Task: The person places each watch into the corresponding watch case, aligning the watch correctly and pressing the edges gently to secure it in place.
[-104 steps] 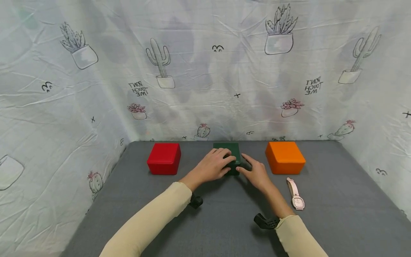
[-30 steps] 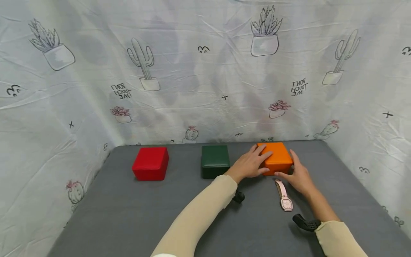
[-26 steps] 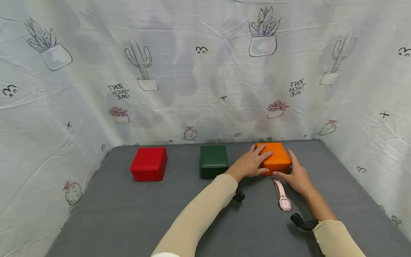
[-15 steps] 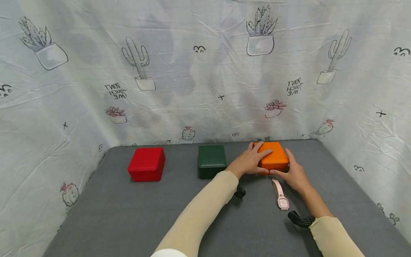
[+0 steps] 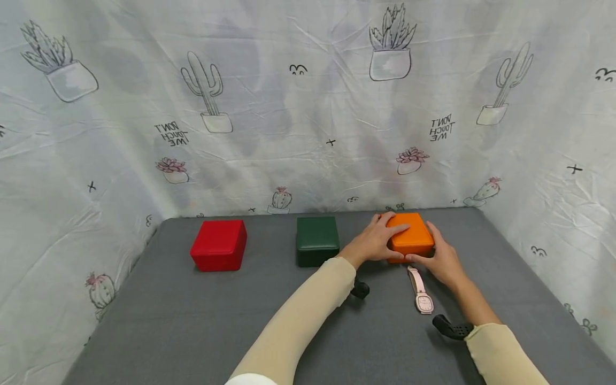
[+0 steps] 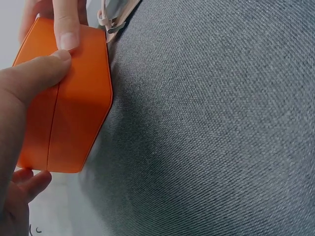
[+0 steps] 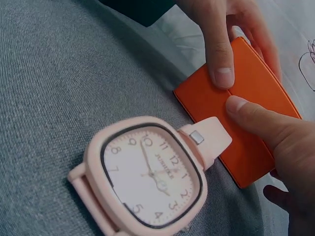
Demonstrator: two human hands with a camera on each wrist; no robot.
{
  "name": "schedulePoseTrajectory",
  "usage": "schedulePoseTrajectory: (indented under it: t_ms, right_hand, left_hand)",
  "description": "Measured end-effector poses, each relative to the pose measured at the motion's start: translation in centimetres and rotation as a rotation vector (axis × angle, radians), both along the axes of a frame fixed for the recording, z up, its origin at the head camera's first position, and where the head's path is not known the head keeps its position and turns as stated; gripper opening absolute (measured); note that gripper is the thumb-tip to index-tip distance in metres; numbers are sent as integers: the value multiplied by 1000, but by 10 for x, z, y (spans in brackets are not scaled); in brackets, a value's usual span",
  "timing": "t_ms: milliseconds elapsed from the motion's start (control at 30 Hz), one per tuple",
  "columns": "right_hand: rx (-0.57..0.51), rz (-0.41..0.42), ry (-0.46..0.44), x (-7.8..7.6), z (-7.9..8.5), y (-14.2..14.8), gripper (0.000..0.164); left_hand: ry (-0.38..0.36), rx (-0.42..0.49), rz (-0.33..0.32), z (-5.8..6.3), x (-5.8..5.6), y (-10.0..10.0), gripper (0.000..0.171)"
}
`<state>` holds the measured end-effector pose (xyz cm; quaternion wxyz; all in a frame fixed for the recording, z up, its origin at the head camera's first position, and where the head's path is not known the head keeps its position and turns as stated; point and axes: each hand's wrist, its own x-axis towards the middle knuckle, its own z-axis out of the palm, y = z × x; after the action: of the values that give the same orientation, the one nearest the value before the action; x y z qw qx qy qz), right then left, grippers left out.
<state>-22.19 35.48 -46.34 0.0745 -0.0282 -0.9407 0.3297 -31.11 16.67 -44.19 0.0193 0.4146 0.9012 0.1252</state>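
The orange box (image 5: 417, 238) is sitting close to the far edge of the surface (image 5: 216, 331), short of its far right corner. Its front is facing the person, and the lid seam is running level across that front, from left to right. Its top is looking nearly square, so I cannot tell which way a long axis is running.

The left hand (image 5: 374, 241) is grasping the box from the left, its fingers spreading over the left side and onto the top while its thumb is pressing the front. The right hand (image 5: 444, 262) is gripping the right side, its thumb also reaching round to the front. Both thumb tips are meeting the front face at the seam, just beside each other, so the box is lying between the two sets of fingers.

A pink watch (image 5: 421, 294) is lying just in front of the box, its strap pointing toward the far edge and its dial toward the near one. Farther left along the far edge, a green box (image 5: 317, 238) and then a red box (image 5: 218, 243) are standing well apart.
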Motion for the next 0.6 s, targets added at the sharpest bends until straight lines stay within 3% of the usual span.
schedulePoseTrajectory:
  t_ms: [600]
  right_hand:
    - [36,-5,16,-6,-6,7,108]
  left_hand:
    - [-18,-72,19,11,-4,0,79]
